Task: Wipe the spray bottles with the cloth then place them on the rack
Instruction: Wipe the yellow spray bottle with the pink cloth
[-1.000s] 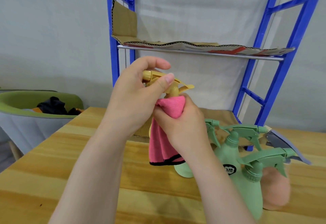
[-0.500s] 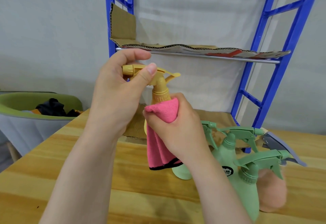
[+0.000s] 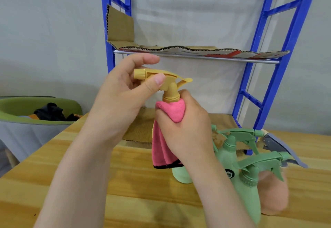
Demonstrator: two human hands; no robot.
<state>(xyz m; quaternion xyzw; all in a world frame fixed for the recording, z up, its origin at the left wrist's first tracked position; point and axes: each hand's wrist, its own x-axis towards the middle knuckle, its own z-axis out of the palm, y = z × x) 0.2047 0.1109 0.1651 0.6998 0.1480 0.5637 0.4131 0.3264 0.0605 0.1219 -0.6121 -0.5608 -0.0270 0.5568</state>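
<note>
Above the wooden counter (image 3: 125, 183), the left hand (image 3: 118, 105) pinched the yellow plastic spray bottle (image 3: 170, 91) by its trigger head, while the right hand (image 3: 186, 127) gripped the pink cloth (image 3: 170, 113) round its neck.

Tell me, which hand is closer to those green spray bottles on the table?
Right. The right hand, gripping the pink cloth around the yellow bottle, sits just beside the green spray bottles. The left hand holds the yellow trigger head, farther away.

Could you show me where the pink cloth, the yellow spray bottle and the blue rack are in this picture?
pink cloth (image 3: 162, 148): head view, on the part hanging below the right hand.
yellow spray bottle (image 3: 172, 94): head view, on its neck just under the trigger head.
blue rack (image 3: 279, 73): head view, on its right upright post.
</note>
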